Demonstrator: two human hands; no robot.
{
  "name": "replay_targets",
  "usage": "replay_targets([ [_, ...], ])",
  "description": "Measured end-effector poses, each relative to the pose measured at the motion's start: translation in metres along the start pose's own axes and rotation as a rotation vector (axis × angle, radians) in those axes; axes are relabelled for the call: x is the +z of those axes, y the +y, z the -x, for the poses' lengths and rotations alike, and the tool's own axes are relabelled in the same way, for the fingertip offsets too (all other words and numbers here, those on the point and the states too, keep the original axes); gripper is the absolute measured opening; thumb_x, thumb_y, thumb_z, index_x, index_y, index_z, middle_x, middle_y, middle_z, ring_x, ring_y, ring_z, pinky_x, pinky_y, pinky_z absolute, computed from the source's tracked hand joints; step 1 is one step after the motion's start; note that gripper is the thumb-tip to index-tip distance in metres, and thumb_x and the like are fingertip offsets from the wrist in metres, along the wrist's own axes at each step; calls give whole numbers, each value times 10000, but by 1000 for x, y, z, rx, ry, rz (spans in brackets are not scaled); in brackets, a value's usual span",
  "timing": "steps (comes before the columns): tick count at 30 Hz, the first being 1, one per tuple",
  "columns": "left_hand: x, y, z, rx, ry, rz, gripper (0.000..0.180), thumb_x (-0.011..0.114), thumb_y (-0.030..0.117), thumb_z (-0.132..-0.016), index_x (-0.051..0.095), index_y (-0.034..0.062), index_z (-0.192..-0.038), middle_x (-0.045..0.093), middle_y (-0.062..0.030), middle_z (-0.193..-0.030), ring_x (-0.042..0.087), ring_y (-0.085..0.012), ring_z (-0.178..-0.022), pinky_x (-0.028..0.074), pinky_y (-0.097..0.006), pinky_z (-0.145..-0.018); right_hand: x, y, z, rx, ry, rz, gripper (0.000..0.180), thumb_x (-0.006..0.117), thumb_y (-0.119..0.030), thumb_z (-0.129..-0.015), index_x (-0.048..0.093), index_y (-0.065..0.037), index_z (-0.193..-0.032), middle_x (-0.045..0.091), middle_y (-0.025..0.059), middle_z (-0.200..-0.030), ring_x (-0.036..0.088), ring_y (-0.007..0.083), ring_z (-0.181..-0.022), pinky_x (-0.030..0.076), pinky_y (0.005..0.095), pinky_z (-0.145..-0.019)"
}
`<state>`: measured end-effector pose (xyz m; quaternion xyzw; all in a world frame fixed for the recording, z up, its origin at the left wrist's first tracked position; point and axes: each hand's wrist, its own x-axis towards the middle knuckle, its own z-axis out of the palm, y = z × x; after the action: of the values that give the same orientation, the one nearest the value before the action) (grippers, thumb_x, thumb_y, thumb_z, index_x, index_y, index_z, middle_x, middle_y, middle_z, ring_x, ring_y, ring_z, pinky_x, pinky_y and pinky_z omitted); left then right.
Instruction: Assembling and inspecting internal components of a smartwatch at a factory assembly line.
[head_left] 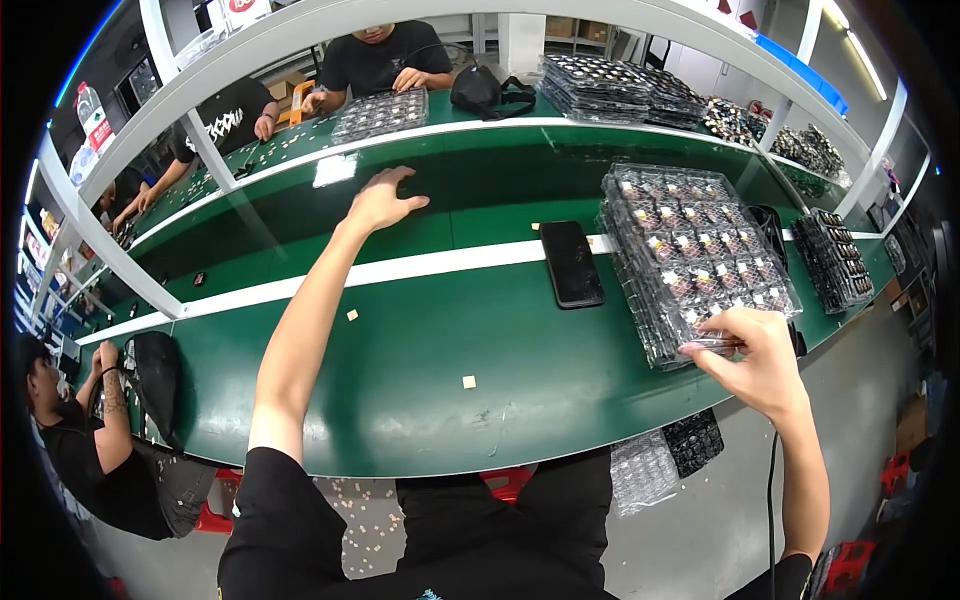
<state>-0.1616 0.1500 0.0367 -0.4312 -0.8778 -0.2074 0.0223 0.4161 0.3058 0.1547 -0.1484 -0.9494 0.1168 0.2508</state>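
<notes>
My left hand (385,203) reaches out over the dark green belt (470,215) beyond the white rail, its fingers apart and nothing in them. On the right of the green table stands a stack of clear plastic trays (690,245), the top one filled with rows of small parts with white and copper-coloured pieces. At the stack's near corner is my right hand (755,355), thumb and fingers closed together over the top tray's last row. What they grip, a small part or the tray edge, is hidden. A black smartphone (572,264) lies left of the trays.
Small pale square pieces (469,382) lie on the table (400,420). Another stack of filled trays (835,260) stands far right, with a black cable nearby. White frame posts (105,235) rise at the left. Co-workers sit across the belt and at the left, near a black bag (152,380).
</notes>
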Motion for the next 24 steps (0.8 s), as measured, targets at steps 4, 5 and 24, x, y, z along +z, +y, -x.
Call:
replay_targets([
  [4, -5, -56, 34, -92, 20, -31, 760, 842, 534, -904, 642, 152, -1530, 667, -145, -1538, 627, -321, -1432, 513, -460, -1192, -26, 2, 8, 145, 135, -71, 194, 914, -104, -906, 766, 7, -966, 581, -32, -686, 445, 46, -593, 335, 246, -544],
  [5, -4, -67, 42, -62, 37, -10, 687, 848, 487, -911, 682, 125, -1471, 704, -144, -1455, 679, -317, -1338, 547, -454, -1133, -31, 12, 19, 206, 238, -139, 151, 861, -90, -965, 760, 14, -1010, 572, -65, -727, 427, 28, -623, 313, 233, -560],
  [24, -2, 63, 170, 561, -187, 546, 606, 879, 97, -911, 662, 69, -1476, 725, -97, -1222, 669, -247, -1095, 557, -392, -998, 86, -120, 151, 895, -184, -1113, 235, 679, -109, -1100, 720, 9, -1299, 660, -11, -853, 517, 37, -700, 426, 218, -634],
])
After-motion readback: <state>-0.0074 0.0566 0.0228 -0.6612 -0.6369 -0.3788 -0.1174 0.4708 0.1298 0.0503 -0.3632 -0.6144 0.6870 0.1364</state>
